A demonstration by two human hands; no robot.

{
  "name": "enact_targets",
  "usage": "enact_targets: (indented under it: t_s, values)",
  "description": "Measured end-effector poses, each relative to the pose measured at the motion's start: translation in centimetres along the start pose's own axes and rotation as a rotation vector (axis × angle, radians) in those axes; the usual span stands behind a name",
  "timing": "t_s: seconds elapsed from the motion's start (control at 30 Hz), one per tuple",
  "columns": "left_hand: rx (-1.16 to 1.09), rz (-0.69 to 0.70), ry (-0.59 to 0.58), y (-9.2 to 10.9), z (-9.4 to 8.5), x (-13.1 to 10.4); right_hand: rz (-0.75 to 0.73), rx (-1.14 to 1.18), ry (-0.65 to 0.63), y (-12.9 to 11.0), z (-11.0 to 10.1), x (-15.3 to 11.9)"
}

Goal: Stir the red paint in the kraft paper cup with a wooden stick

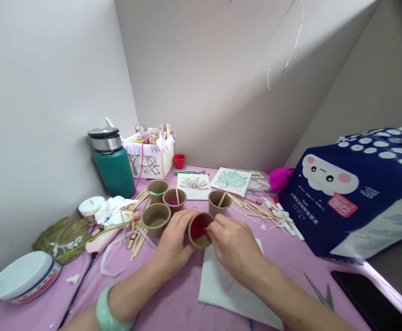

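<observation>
Pale-green bangle (113,312) at lower left, a left hand (175,241) grips a brown cup (203,242) of red paint (197,226), center frame; the right hand (233,239) bunches its fingers at the rim, any object held unclear.

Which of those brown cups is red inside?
The tilted cup in the left hand; the other four cups stand on the table, showing no red inside.
</observation>
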State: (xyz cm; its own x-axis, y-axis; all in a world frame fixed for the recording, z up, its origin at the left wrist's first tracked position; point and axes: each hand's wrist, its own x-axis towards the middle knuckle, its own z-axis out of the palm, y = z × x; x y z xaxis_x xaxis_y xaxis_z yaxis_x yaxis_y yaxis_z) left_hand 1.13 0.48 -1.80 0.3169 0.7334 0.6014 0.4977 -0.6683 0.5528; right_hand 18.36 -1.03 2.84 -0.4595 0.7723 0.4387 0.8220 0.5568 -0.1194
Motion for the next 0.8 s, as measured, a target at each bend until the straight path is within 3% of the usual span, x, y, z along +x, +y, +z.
enact_targets:
  t_s: [0.2, 0.3, 0.43, 0.6, 0.8]
  values:
    - [0.010, 0.018, 0.033, 0.0, 0.0, 0.0, -0.001, -0.045, 0.050, 0.2, 0.0, 0.1]
    - [0.012, 0.020, 0.052, 0.1, 0.0, 0.0, -0.037, 0.003, 0.012, 0.2, -0.2, 0.1]
    - [0.023, 0.017, 0.057, 0.2, 0.0, 0.0, 0.012, -0.046, 0.036, 0.3, -0.8, 0.0]
    - [0.011, -0.010, 0.063, 0.4, 0.0, -0.1, -0.029, 0.040, -0.110, -0.1, -1.4, -0.2]
    - [0.038, 0.000, 0.054, 0.2, 0.0, -0.1, 0.046, -0.020, -0.029, 0.2, -1.2, 0.0]
